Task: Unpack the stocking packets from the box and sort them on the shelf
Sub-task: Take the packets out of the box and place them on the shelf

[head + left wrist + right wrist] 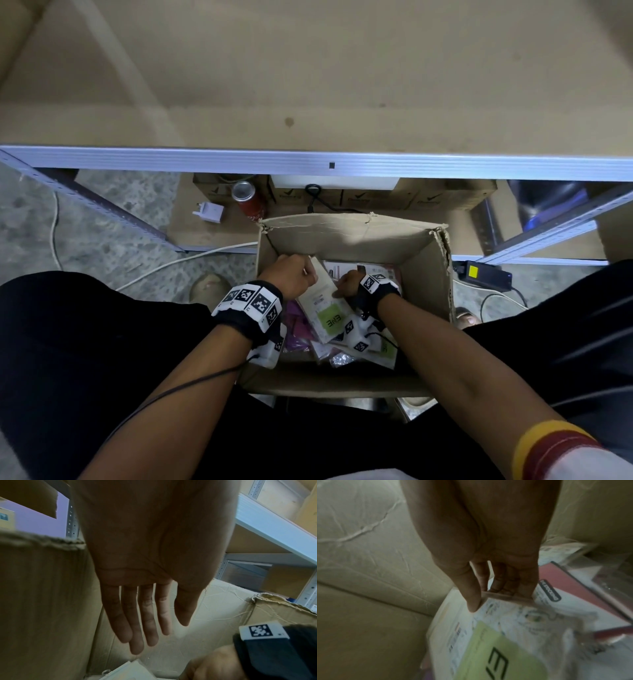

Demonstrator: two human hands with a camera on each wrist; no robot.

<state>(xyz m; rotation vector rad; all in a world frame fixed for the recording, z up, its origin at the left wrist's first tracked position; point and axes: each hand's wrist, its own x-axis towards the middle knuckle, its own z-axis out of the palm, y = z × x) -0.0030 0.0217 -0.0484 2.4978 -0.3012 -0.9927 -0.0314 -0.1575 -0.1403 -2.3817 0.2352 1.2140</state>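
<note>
Below the shelf (pixel 308 161), right hand (pixel 349 284) fingers (pixel 473 599) pinch a packet (pixel 325 305) in the box (pixel 424 260); left hand (pixel 150 563) fingers straight.

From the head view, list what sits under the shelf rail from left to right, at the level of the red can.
White plug adapter → red can → black cable loop → brown cartons.

Head view looks steeply down; wrist views close along palms; all share box (pixel 424 260) interior.
</note>
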